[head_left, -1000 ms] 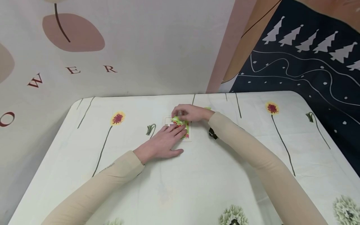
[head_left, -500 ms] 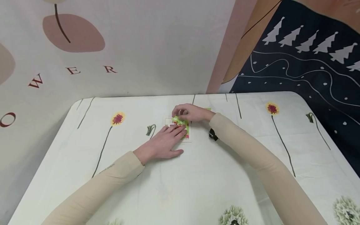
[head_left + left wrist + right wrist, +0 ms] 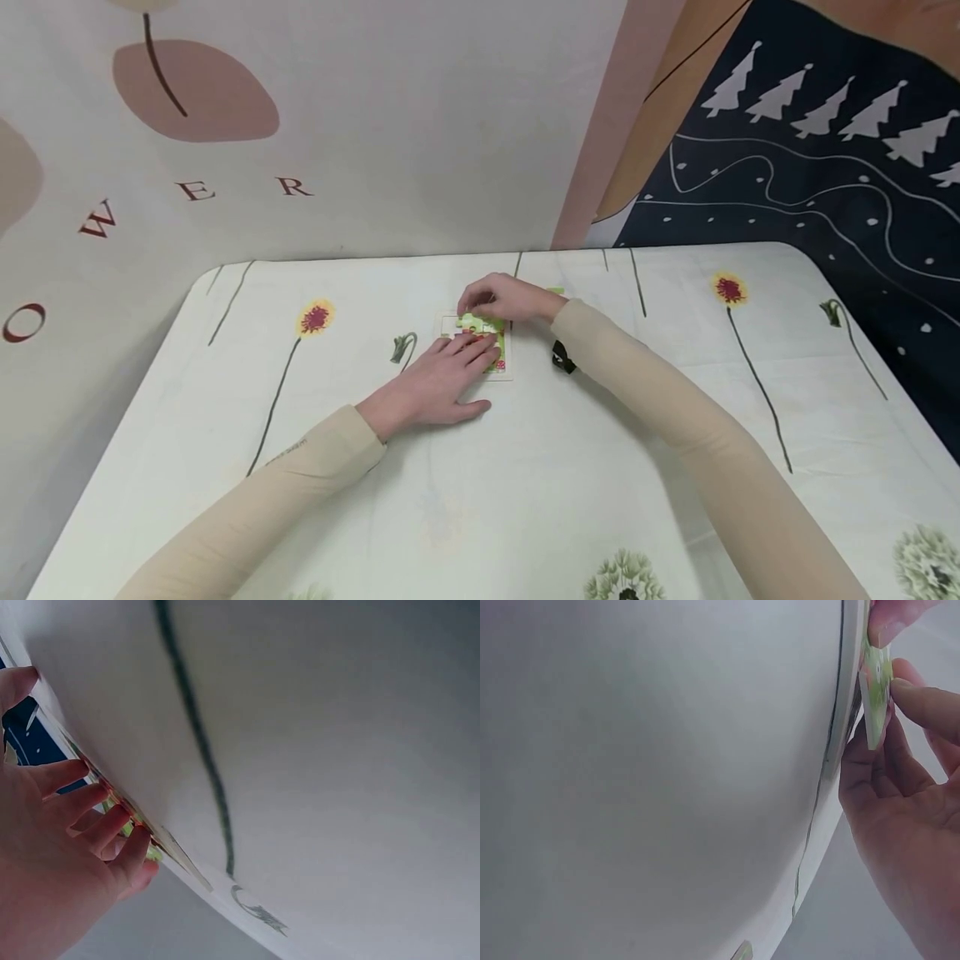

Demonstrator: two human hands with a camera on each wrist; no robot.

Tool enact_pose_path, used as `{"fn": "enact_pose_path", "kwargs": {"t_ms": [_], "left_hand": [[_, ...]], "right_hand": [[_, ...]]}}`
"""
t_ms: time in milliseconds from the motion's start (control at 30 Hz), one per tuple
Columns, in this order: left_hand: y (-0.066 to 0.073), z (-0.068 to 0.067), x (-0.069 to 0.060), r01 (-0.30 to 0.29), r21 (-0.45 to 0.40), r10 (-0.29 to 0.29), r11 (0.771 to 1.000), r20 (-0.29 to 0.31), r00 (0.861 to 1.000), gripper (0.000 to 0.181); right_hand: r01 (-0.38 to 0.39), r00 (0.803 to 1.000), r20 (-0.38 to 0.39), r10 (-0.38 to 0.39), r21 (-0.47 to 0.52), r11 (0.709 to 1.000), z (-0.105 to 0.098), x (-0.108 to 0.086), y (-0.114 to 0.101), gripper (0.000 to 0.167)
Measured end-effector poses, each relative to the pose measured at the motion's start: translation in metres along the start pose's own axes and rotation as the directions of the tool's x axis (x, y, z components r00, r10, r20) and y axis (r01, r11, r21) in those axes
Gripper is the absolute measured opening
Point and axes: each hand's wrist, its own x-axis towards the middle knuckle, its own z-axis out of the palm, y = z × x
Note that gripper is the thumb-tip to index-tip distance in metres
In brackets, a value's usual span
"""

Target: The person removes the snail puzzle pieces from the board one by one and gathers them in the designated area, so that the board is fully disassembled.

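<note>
A small board with a pale border (image 3: 498, 376) lies on the cloth, bearing green and red puzzle pieces. My left hand (image 3: 438, 386) rests flat over its lower part, fingers nearly straight, fingertips on the pieces. At the board's top edge my right hand (image 3: 510, 298) pinches a light green piece (image 3: 480, 321) between thumb and fingers. The right wrist view shows this green piece (image 3: 877, 697) tilted up at the board's edge, in the grip of the right hand (image 3: 915, 802). In the left wrist view the left hand's (image 3: 67, 847) fingertips touch the pieces.
Another light green piece (image 3: 556, 291) lies behind the right wrist, partly hidden. A black object (image 3: 562, 357) sits by the right sleeve. The table (image 3: 525, 500) has a white flower-print cloth, with a printed hanging (image 3: 450, 125) behind it.
The right hand has shifted very slightly at the board's top edge, and more of the green piece shows beneath its fingers. The left hand has stayed in place.
</note>
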Motion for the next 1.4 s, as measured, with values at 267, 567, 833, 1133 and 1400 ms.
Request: {"fn": "enact_pose_path", "kwargs": {"t_ms": [267, 567, 833, 1133, 1400], "left_hand": [[0.001, -0.002, 0.001, 0.005, -0.014, -0.005, 1.000, -0.006, 1.000, 0.073], [0.000, -0.001, 0.002, 0.030, -0.054, -0.029, 0.998, 0.003, 1.000, 0.072], [-0.001, -0.001, 0.004, 0.028, -0.038, -0.028, 0.999, 0.002, 1.000, 0.073], [-0.001, -0.001, 0.004, 0.029, -0.036, -0.029, 0.999, -0.003, 1.000, 0.073], [-0.004, 0.000, 0.006, 0.056, -0.079, -0.054, 0.995, 0.026, 0.998, 0.082]], "right_hand": [[0.021, 1.000, 0.000, -0.021, 0.025, 0.999, -0.002, -0.001, -0.001, 0.021], [0.011, 1.000, -0.001, -0.011, 0.034, 0.999, -0.004, 0.000, 0.001, 0.021], [-0.018, 1.000, -0.015, 0.018, 0.037, 0.999, -0.005, 0.001, 0.000, 0.020], [0.009, 0.999, -0.035, -0.006, 0.085, 0.996, -0.007, -0.001, 0.004, 0.019], [0.020, 0.987, -0.159, -0.004, 0.100, 0.995, -0.021, -0.020, 0.005, 0.020]]}}
